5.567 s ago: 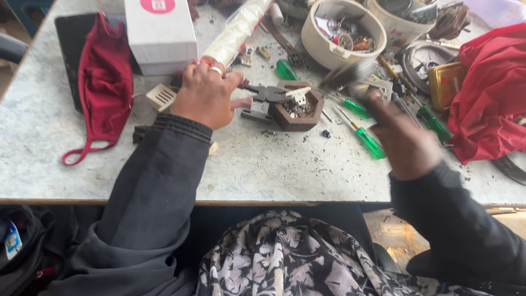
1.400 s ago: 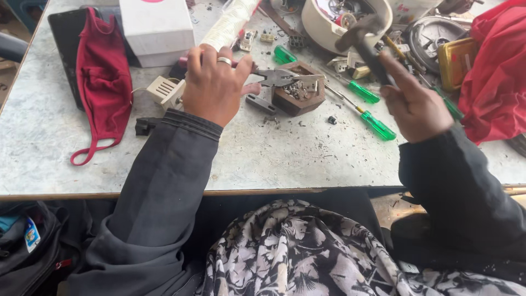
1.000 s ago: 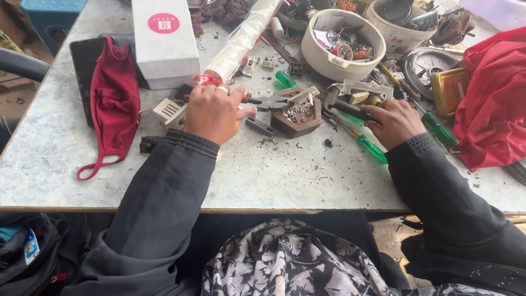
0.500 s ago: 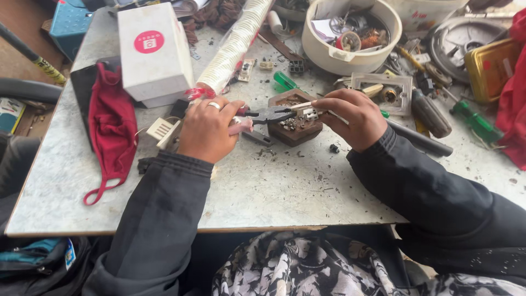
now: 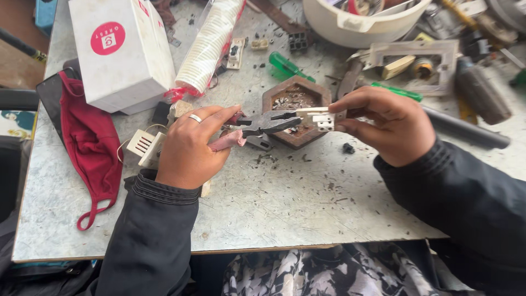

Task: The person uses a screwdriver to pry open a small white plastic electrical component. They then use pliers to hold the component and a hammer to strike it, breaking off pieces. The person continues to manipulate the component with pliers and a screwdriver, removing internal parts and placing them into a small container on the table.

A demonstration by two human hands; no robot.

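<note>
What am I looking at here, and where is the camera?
No machine: a person's two bare hands, filmed from a camera on that person's head, looking down at a cluttered grey table. The left hand holds pliers with pink handles. The right hand holds a small white plastic part at the pliers' tip, above a hexagonal wooden dish. Around them lie a red face mask, a white box, a stack of paper cups, a white bowl and a green screwdriver.
</note>
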